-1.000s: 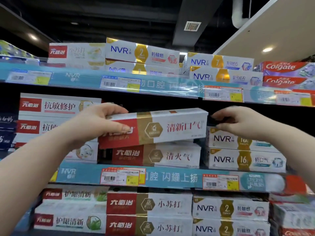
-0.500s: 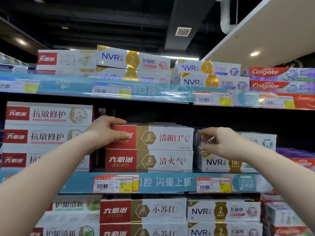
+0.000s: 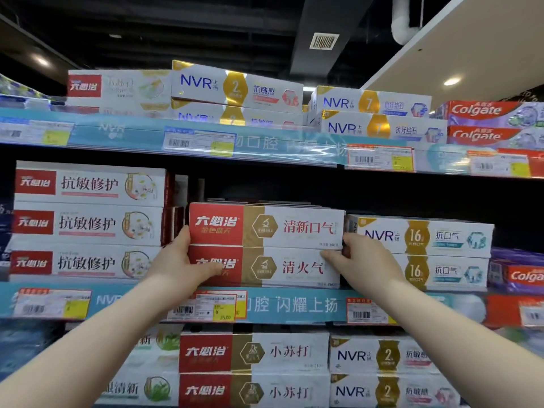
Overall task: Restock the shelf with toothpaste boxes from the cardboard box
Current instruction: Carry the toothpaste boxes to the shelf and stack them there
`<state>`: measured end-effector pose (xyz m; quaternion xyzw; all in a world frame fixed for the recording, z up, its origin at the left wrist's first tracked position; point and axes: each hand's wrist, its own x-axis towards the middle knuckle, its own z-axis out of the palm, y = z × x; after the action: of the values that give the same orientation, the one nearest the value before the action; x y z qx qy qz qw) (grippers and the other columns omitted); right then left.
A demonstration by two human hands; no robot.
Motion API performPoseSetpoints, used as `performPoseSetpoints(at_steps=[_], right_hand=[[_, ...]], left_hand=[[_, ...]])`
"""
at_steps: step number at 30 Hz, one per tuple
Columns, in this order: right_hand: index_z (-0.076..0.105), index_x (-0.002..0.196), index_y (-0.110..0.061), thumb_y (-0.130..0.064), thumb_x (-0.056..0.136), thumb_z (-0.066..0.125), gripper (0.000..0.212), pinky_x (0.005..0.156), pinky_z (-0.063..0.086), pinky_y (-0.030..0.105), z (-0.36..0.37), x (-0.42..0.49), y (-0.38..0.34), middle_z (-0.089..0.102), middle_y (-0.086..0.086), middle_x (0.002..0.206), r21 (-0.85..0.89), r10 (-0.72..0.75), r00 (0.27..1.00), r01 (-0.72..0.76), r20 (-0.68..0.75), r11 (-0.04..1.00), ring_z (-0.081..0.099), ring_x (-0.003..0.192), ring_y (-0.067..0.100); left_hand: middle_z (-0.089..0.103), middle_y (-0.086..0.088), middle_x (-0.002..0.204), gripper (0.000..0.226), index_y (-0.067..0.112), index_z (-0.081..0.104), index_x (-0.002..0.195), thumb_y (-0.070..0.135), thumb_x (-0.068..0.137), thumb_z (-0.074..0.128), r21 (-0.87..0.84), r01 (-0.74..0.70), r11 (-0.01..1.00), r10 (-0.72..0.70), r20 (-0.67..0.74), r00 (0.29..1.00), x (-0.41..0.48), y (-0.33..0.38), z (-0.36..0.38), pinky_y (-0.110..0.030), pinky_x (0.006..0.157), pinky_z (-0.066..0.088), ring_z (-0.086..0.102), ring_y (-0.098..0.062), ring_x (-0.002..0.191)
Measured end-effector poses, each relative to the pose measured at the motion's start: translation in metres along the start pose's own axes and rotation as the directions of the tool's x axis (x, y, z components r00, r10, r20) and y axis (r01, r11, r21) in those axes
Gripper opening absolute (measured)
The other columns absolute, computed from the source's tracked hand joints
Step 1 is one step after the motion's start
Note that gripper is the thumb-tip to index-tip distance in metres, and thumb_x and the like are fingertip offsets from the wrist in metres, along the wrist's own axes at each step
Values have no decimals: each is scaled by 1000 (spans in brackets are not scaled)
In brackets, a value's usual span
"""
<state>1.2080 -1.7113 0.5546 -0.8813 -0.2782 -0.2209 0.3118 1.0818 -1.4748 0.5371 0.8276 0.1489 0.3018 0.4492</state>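
A red, gold and white toothpaste box [image 3: 294,226] lies on the middle shelf [image 3: 294,306], stacked on a similar box [image 3: 288,267]. My left hand [image 3: 182,260] is at the stack's left end, thumb up along the upper box's edge and fingers laid flat over the lower box's red front. At the right end, my right hand [image 3: 362,259] touches both boxes, one finger stretched along the lower box's front. The cardboard box is out of view.
White and red boxes [image 3: 88,223] are stacked three high to the left. NVR boxes [image 3: 421,237] sit two high to the right, Colgate boxes [image 3: 521,275] beyond them. The shelves above [image 3: 191,141] and below hold more boxes. A dark gap remains above the stack.
The upper box has gone from tilted in the air to lying flat on the lower one. Both hands have dropped from its top to the stack's two ends.
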Motion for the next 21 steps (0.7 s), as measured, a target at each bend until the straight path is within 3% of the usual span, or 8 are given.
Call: performPoseSetpoints(at_steps=[3, 5, 7, 12, 17, 21], right_hand=[[59, 113, -28, -42, 86, 54, 31, 80, 51, 32, 2, -1, 0, 66, -6, 113, 70, 12, 999, -14, 38, 997, 60, 95, 15], [57, 116, -29, -43, 86, 54, 33, 87, 51, 38, 1, -2, 1, 65, -6, 116, 91, 52, 995, -59, 82, 994, 60, 102, 17], [54, 120, -31, -44, 86, 53, 36, 90, 50, 40, 1, -4, 2, 63, -7, 119, 62, 85, 988, -94, 131, 994, 58, 106, 18], [47, 126, -29, -38, 86, 53, 41, 95, 48, 41, 8, -2, -1, 58, -4, 126, 88, 102, 976, -121, 191, 989, 54, 113, 20], [48, 123, -21, -26, 88, 53, 36, 97, 46, 39, 16, 8, -1, 56, -1, 128, 159, 90, 975, -124, 203, 979, 53, 114, 20], [48, 121, -19, -21, 88, 52, 33, 88, 45, 30, 21, 15, 0, 57, 2, 126, 176, 108, 975, -143, 196, 974, 54, 110, 21]], left_hand=[[63, 7, 113, 47, 43, 45, 109, 17, 79, 69, -34, 3, 999, -2, 18, 1000, 0, 3, -3, -47, 96, 48, 62, -19, 101], [54, 16, 104, 57, 32, 41, 128, 13, 81, 67, -47, -8, 999, 8, -5, 1000, -2, 4, -2, -40, 97, 45, 55, -15, 100], [48, 14, 102, 67, 20, 33, 139, 12, 82, 67, -17, -1, 1000, 0, -31, 1000, -3, 5, -1, -37, 95, 44, 51, -15, 98], [64, 7, 115, 48, 35, 45, 118, 17, 80, 69, 2, 25, 1000, -25, 37, 999, 3, -2, -5, -49, 97, 47, 62, -19, 104], [67, 6, 110, 56, 33, 44, 123, 14, 78, 70, 10, 13, 1000, -14, 115, 993, 12, -4, -4, -47, 94, 50, 65, -17, 100], [67, 5, 110, 61, 31, 42, 124, 13, 75, 73, 16, 27, 1000, -29, 144, 989, 22, -5, -3, -44, 93, 51, 66, -16, 99]])
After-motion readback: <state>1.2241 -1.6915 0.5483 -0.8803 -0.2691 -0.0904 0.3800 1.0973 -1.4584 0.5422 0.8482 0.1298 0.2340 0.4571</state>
